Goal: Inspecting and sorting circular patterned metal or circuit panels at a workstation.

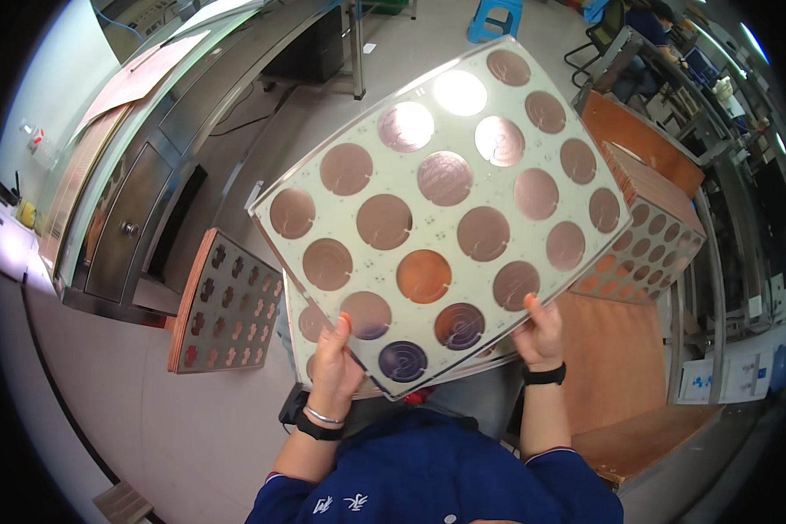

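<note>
Between my two hands is a large pale-green circuit board panel [445, 212] with rows of copper-coloured discs, held up and tilted in front of me. My left hand [334, 371] grips its lower left edge, thumb on the face. On the lower right edge, my right hand [543, 337] pinches the panel, thumb also on top. Light glares off the discs near the far edge. Beneath it, partly covered, another similar panel [304, 325] lies close to my lap; how many lie there I cannot tell.
To the left, a stack of panels with cross-shaped patterns [233, 306] stands upright by a metal desk with a drawer [131, 223]. On the right, more disc-patterned panels [646, 249] stand on a brown wooden stand [616, 349]. A blue stool [495, 19] and a seated person [642, 39] are farther off.
</note>
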### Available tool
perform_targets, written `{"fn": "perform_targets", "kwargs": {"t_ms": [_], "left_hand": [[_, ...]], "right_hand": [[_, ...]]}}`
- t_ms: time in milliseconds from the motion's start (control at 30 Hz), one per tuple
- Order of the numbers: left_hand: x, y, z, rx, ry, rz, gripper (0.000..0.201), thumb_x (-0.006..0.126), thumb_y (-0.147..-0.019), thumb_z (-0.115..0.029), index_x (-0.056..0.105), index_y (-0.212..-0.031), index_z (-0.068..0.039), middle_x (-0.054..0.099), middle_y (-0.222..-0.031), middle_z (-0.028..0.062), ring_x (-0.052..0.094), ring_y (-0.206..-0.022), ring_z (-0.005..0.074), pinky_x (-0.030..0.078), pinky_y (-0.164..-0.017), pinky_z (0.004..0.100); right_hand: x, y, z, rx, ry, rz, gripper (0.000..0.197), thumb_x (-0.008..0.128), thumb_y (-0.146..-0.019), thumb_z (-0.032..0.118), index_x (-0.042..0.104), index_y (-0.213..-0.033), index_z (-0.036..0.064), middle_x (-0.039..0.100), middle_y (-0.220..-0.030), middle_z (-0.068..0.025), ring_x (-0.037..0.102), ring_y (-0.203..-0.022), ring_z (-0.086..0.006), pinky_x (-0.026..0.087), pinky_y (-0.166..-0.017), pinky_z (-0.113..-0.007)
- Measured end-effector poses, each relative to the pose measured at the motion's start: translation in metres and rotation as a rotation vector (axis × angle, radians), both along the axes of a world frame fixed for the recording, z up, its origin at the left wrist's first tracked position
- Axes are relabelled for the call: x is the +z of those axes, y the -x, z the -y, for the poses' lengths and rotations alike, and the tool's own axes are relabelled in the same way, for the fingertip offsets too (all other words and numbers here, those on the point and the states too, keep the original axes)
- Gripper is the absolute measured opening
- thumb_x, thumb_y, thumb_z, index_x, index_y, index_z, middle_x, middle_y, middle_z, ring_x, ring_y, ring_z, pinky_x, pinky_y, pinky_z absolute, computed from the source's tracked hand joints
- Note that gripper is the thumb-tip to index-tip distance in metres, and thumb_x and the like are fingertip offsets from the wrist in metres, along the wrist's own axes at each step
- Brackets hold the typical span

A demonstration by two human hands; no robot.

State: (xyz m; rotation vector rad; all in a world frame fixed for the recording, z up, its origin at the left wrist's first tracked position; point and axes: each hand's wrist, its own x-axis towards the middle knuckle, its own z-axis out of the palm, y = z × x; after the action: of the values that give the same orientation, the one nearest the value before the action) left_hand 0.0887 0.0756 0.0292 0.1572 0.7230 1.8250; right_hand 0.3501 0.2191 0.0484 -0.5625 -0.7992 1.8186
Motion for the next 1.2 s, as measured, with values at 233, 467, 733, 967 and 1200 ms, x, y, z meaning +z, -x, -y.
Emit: {"fn": "perform_targets", "kwargs": {"t_ms": [233, 467, 733, 967, 1200], "left_hand": [[-0.015, 0.046, 0.023, 0.111, 0.101, -0.033, 0.035, 0.056, -0.091, -0.017, 0.049, -0.124, -0.006, 0.057, -0.117, 0.0057, 0.053, -0.110, 0.0164, 0.044, -0.095, 0.0331], [-0.007, 0.074, 0.045, 0.227, 0.200, -0.234, 0.029, 0.057, -0.091, -0.015, 0.053, -0.117, -0.003, 0.059, -0.108, 0.0040, 0.055, -0.100, 0.0133, 0.045, -0.088, 0.0286], [-0.011, 0.086, 0.057, 0.211, 0.185, -0.275, 0.034, 0.054, -0.092, -0.015, 0.049, -0.122, 0.000, 0.059, -0.109, 0.0050, 0.054, -0.101, 0.0137, 0.042, -0.090, 0.0287], [-0.004, 0.087, 0.057, 0.211, 0.232, -0.242, 0.035, 0.054, -0.092, -0.014, 0.048, -0.123, 0.000, 0.059, -0.112, 0.0060, 0.055, -0.104, 0.0148, 0.044, -0.090, 0.0287], [-0.005, 0.087, 0.057, 0.217, 0.230, -0.223, 0.030, 0.055, -0.091, -0.013, 0.052, -0.118, 0.000, 0.060, -0.108, 0.0053, 0.057, -0.098, 0.0135, 0.046, -0.087, 0.0273]], "right_hand": [[0.016, -0.066, -0.034, -0.227, -0.019, -0.157, 0.042, 0.044, -0.096, 0.023, 0.041, -0.129, -0.0025, 0.050, -0.128, -0.0143, 0.050, -0.117, -0.0258, 0.043, -0.098, -0.042], [0.024, -0.052, -0.015, -0.229, -0.062, 0.154, 0.048, 0.043, -0.095, 0.018, 0.032, -0.135, -0.0071, 0.044, -0.134, -0.0162, 0.045, -0.122, -0.0242, 0.038, -0.102, -0.038], [0.025, -0.047, -0.011, -0.179, -0.054, 0.157, 0.044, 0.046, -0.093, 0.013, 0.039, -0.129, -0.0113, 0.050, -0.127, -0.0178, 0.049, -0.118, -0.0242, 0.039, -0.101, -0.036], [0.023, -0.043, -0.014, -0.170, -0.035, 0.224, 0.045, 0.048, -0.093, 0.015, 0.040, -0.129, -0.0110, 0.050, -0.127, -0.0170, 0.049, -0.118, -0.0242, 0.039, -0.101, -0.037], [0.019, -0.036, -0.015, -0.189, 0.004, 0.238, 0.041, 0.046, -0.093, 0.013, 0.044, -0.126, -0.0116, 0.053, -0.124, -0.0161, 0.051, -0.114, -0.0211, 0.039, -0.099, -0.033]]}}
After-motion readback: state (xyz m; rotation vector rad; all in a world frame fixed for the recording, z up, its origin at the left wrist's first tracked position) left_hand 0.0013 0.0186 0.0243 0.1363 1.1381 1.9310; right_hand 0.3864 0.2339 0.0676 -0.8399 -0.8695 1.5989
